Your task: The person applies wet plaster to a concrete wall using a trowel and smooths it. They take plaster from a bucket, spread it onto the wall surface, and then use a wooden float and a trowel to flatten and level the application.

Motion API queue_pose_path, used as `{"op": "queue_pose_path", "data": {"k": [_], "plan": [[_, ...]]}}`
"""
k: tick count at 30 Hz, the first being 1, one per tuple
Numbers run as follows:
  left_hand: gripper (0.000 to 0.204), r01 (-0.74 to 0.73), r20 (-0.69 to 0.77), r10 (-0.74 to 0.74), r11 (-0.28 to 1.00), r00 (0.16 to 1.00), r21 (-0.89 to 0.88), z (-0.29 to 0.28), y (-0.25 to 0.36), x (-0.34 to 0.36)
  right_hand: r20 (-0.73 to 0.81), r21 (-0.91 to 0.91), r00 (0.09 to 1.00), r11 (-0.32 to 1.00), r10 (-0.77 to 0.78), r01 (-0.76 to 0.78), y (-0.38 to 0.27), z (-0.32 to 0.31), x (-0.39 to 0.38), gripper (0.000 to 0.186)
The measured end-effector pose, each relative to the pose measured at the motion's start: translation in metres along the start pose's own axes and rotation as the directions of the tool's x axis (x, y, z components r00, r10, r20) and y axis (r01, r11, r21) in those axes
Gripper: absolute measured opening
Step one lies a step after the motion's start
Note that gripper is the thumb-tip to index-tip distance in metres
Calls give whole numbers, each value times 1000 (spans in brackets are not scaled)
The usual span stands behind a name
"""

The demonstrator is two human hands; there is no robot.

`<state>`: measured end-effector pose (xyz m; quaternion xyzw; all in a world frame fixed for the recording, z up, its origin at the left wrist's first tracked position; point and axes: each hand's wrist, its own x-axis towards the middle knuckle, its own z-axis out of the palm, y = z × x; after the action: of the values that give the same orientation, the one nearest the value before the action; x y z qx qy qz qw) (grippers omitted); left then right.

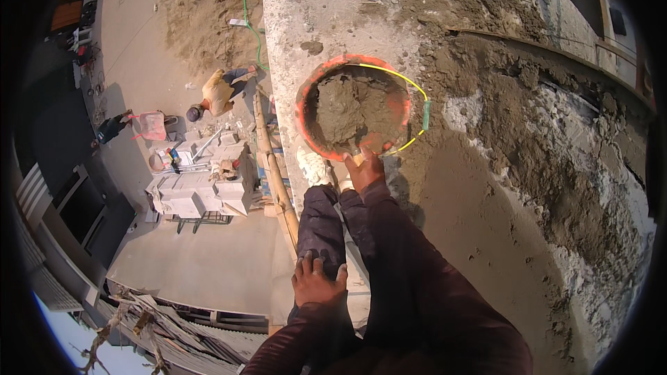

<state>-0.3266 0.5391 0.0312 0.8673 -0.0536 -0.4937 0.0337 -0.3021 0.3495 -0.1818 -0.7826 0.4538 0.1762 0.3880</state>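
An orange bucket (303, 114) with a yellow handle stands on a concrete ledge, holding grey wet mortar (347, 104). My right hand (365, 172) is at the bucket's near rim, closed on the wooden handle of a trowel (359, 158), whose blade is at the mortar, partly hidden. My left hand (319, 281) rests on my dark-trousered leg (319, 226) with its fingers apart, holding nothing. My pale shoe (313, 167) is beside the bucket.
Rough mortar-smeared wall (528, 167) at right. Bamboo pole (274, 177) along the ledge's left edge. Below are a crouching person (217, 95), another person (110, 127), a red wheelbarrow (149, 125), stacked pale blocks (194, 194), a sand pile (201, 14) and a green hose (243, 0).
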Motion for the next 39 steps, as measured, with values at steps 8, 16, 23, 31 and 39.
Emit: {"op": "queue_pose_path", "data": {"k": [8,16,23,31,39], "plan": [[59,-62,24,59,985,998,161,10,13,0,94,76,985,987,-146,139,-45,-165,-56,48],[62,-116,80,95,936,992,331,-8,41,4,336,685,915,724,-222,-76,4,-262,-93,32],[62,-150,73,133,919,988,364,-20,32,10,-42,784,919,583,392,-213,8,-368,-225,27],[61,-124,163,77,945,984,301,-24,8,8,102,580,889,699,447,-418,12,-323,-221,40],[60,-101,138,75,975,988,200,-37,-9,16,-334,30,797,851,503,-524,138,-249,-140,57]]}}
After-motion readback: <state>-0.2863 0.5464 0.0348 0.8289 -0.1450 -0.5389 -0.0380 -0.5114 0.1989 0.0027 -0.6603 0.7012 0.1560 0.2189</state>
